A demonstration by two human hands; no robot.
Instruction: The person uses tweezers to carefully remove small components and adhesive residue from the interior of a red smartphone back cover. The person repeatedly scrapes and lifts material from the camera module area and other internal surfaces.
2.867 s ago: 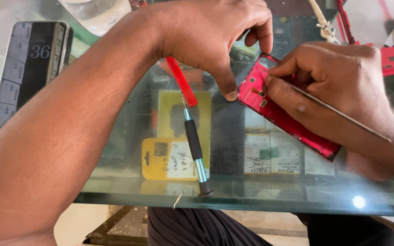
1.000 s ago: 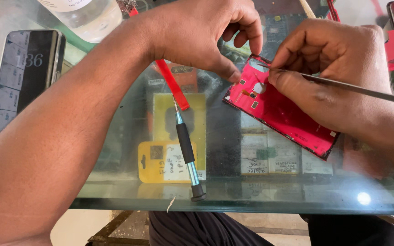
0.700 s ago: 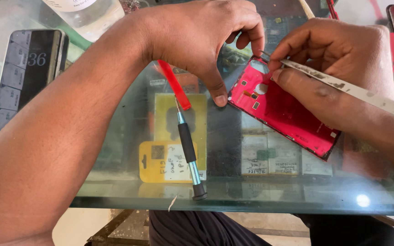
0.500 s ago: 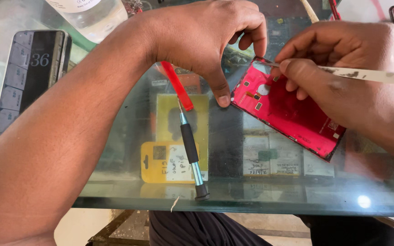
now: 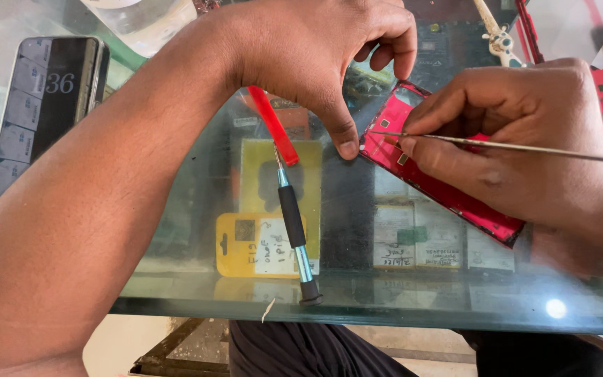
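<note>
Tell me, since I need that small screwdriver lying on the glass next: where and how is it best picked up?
Probably best pinch the screwdriver across its black grip section, coming straight down from above. It lies flat on the glass table, cap toward the near edge, tip pointing toward the left hand. The middle is bare and thickest; the tip end runs close under the red strip.

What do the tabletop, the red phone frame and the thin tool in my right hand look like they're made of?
Tabletop: clear glass, packets visible beneath. Red phone frame: probably painted metal or plastic, matte. Thin tool: likely bare steel, slim and shiny.
</note>
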